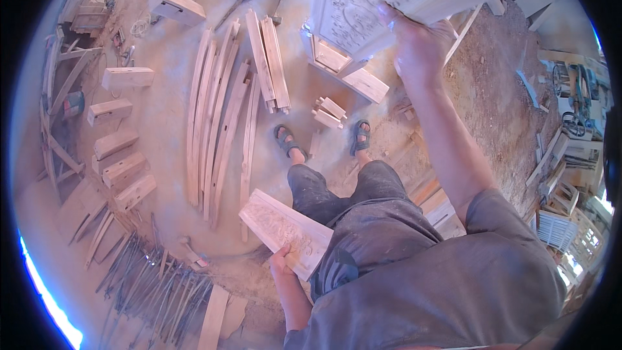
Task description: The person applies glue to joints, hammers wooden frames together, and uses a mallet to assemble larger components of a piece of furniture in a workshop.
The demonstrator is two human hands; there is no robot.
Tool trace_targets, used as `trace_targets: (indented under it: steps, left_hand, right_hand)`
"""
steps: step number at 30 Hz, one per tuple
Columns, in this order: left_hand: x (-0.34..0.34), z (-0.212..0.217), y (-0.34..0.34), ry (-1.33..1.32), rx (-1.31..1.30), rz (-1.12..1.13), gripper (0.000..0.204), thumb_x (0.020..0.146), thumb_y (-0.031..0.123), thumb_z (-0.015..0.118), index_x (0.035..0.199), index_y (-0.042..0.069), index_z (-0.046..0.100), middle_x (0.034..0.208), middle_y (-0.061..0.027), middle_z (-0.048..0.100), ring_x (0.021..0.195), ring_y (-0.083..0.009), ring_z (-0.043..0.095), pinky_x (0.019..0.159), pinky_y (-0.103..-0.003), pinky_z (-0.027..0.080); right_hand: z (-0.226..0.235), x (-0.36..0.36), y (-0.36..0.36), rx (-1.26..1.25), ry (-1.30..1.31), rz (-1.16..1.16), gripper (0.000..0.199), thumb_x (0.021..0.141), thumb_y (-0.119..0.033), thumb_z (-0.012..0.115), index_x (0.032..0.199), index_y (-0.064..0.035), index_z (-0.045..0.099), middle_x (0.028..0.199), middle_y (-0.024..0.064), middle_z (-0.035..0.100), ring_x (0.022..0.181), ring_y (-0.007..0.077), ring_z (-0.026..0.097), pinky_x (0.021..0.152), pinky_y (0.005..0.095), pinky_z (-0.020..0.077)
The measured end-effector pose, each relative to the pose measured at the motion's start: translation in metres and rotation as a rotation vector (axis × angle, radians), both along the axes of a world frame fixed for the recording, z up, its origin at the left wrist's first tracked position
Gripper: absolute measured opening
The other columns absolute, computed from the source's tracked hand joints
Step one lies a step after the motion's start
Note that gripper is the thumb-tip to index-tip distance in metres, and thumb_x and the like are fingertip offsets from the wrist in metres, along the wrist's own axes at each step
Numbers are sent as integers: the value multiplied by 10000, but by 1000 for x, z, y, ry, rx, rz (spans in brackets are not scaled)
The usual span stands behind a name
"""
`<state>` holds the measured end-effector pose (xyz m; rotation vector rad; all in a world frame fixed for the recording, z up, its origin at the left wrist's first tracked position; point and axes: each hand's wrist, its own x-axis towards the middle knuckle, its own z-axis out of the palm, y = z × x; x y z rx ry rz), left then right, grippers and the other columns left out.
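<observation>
My left hand [282, 263] grips the lower edge of a small carved wooden panel [288, 223], held tilted beside my left thigh with its carved face up. My right arm reaches up and forward, where my right hand [421, 45] is closed on the edge of a larger carved wooden panel [363, 10]. That panel is close to the camera at the top, and its upper part runs out of view. Below it on the floor is a wooden piece with a recessed panel [332, 58], partly covered by it. A few short tenoned wood pieces [330, 111] lie nearby.
Long wooden strips [220, 116] lie left of my feet. Several mortised blocks [123, 168] form a row farther left. A hammer [282, 3] lies beyond the strips. Thin metal rods [155, 298] spread at the lower left. Scrap wood and a wheeled frame [573, 123] stand at right.
</observation>
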<state>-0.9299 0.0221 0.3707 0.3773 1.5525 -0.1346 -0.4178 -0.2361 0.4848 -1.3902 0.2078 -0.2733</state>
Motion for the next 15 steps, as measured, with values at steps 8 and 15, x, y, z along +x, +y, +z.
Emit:
trace_targets:
  steps: [8,15]
  left_hand:
    - [11,4,-5,-23,-21,-13,609,848,-50,467,1437,-55,316,1331,-279,496,1189,-440,544,990,-573,478]
    - [4,3,-11,-71,55,-66,611,848,-37,479,1436,-63,316,1349,-260,489,1197,-421,540,1015,-539,466]
  right_hand:
    - [-8,-9,16,-124,-118,-3,202,794,2,725,995,7,725,926,69,736,826,111,654,749,266,516]
    - [-9,-17,35,-167,-188,99,198,802,11,714,1001,9,720,930,57,733,824,94,639,752,263,513]
